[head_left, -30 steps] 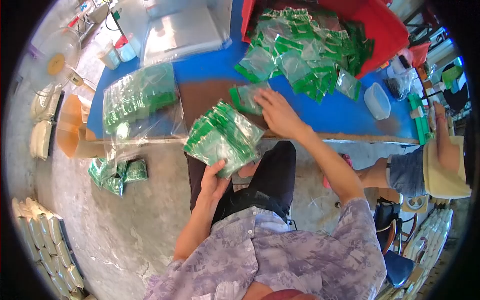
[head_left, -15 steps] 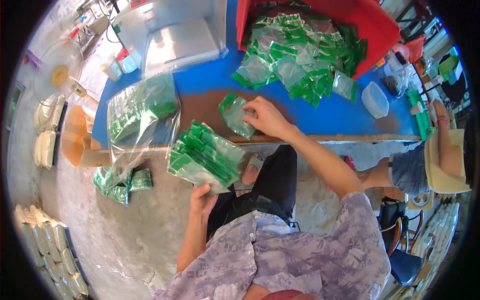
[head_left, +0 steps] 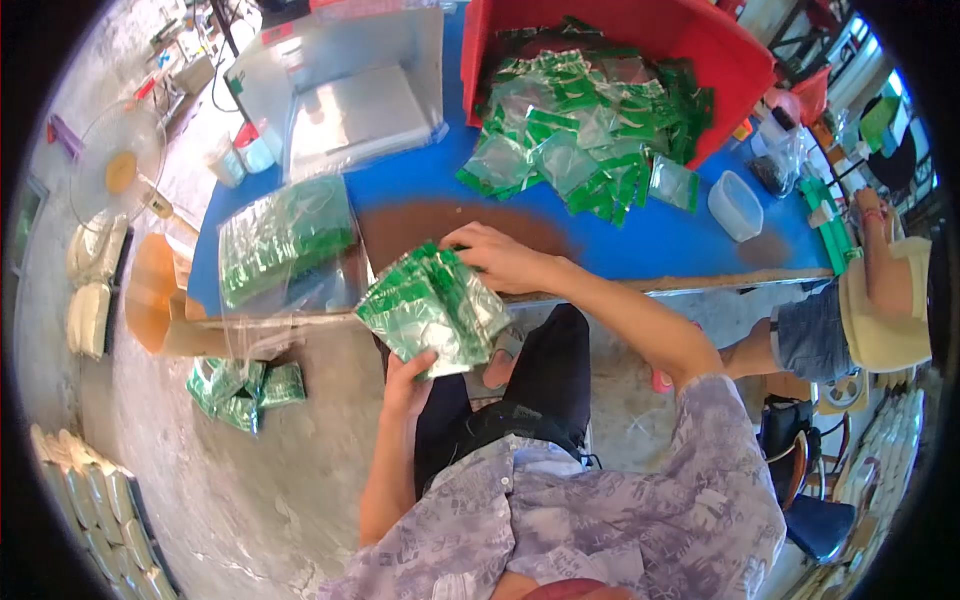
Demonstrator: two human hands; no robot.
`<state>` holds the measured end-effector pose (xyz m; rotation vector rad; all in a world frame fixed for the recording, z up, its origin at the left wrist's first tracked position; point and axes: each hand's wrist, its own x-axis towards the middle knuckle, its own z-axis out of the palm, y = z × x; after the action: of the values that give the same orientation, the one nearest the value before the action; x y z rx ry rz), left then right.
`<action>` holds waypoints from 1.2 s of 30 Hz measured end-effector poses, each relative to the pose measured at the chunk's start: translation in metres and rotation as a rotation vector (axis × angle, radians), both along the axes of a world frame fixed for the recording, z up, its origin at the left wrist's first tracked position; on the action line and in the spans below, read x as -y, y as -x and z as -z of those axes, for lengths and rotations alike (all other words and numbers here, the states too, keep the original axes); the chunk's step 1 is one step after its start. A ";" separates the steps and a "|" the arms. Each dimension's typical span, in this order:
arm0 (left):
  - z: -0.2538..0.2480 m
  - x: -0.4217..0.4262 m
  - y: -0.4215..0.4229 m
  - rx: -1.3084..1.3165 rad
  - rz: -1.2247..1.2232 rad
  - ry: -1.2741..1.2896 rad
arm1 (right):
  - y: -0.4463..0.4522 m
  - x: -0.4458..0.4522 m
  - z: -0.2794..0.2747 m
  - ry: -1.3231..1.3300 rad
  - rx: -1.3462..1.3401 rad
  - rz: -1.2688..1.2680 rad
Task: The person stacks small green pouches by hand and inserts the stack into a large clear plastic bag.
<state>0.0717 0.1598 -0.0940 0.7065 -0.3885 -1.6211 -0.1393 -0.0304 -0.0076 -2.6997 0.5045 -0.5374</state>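
Note:
My left hand (head_left: 408,382) grips the lower edge of a stack of green and clear plastic packets (head_left: 425,310), thumb on top, held over my lap at the table's front edge. My right hand (head_left: 497,258) is at the stack's upper right corner, fingers bent and closed on a packet (head_left: 470,290) lying against the others. Its fingertips are partly hidden. Left of the stack, a large clear bag (head_left: 285,240) filled with similar green packets lies on the blue table (head_left: 400,180).
A red bin (head_left: 690,50) tips out a heap of green packets (head_left: 590,120). A clear plastic tub (head_left: 735,207) sits to its right. Clear sheets (head_left: 360,120) lie at the back left. Filled green bags (head_left: 245,390) rest on the floor. Another person (head_left: 880,290) is at the right.
My right hand has moved left from the table to the stack, bringing the single packet with it. The stack in my left hand has turned and its packets look more spread.

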 end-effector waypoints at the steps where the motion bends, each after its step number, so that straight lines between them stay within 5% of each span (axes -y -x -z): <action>1: -0.003 0.001 -0.002 0.015 0.032 -0.002 | -0.006 0.005 0.000 0.044 0.038 -0.104; 6: -0.022 0.002 -0.001 0.053 0.074 -0.041 | -0.020 0.018 0.016 -0.139 0.067 0.009; 8: -0.023 0.004 0.006 0.048 0.081 -0.074 | -0.012 0.058 -0.022 0.150 -0.119 0.037; 9: -0.021 0.003 0.008 0.075 0.089 -0.078 | 0.003 0.084 -0.003 0.348 0.129 0.262; 14: -0.004 -0.003 0.014 0.013 0.096 -0.052 | 0.046 0.078 0.007 0.372 -0.280 0.473; 19: 0.025 -0.009 0.020 -0.551 0.213 0.008 | 0.040 0.022 0.006 0.209 -0.153 0.510; 24: 0.013 -0.005 0.029 -0.480 0.077 -0.025 | 0.019 -0.006 0.004 -0.257 -0.192 0.827; 27: 0.005 0.003 0.034 -0.343 0.022 -0.053 | 0.022 -0.016 0.026 -0.271 0.032 0.425; 30: -0.005 0.007 0.038 -0.206 -0.026 -0.103 | 0.032 -0.001 -0.017 -0.472 0.130 0.671; 32: -0.004 0.006 0.034 -0.219 -0.026 -0.097 | 0.066 0.043 -0.002 0.156 0.179 0.932; 35: 0.000 -0.003 0.026 -0.239 -0.017 -0.083 | 0.098 0.044 0.037 0.575 -0.164 0.945; 36: -0.003 -0.006 0.023 -0.248 -0.012 -0.061 | 0.094 0.025 0.033 0.494 -0.199 0.864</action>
<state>0.0485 0.1660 -0.0909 0.5431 -0.1552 -1.6911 -0.2329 -0.0555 -0.0402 -2.8854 1.8389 -0.6622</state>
